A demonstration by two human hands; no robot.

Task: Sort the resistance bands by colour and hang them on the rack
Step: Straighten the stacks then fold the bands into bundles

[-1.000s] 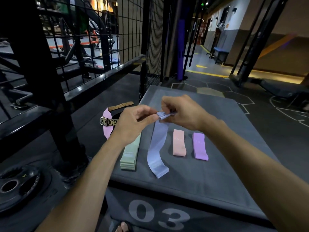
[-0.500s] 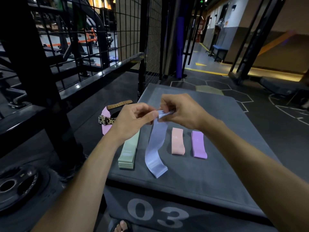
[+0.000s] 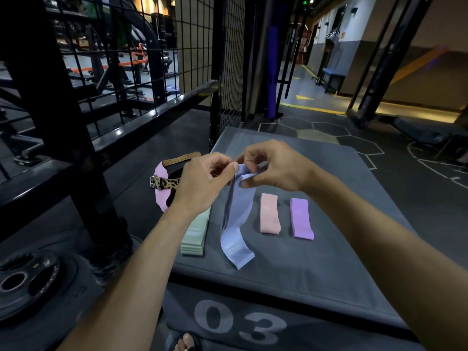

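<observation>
Both hands hold the top end of a pale blue resistance band [image 3: 238, 219] above the grey padded box [image 3: 329, 274]. My left hand [image 3: 202, 183] pinches its left edge and my right hand [image 3: 271, 165] pinches its right edge; the band hangs down and its lower end curls on the box. A stack of mint green bands [image 3: 195, 236] lies to its left, partly hidden by my left wrist. A peach band [image 3: 269, 214] and a purple band [image 3: 301, 219] lie flat to the right.
A pink lifting belt [image 3: 162, 183] with a leopard-print strap lies left of the box, by a tan strap [image 3: 181, 158]. A black metal rack with wire mesh [image 3: 152, 72] stands at the left and back. A weight plate [image 3: 27, 282] lies at the lower left.
The hands have pulled the top of the blue band open so its loop spreads wider. The camera view shifted slightly; the other bands have not moved.
</observation>
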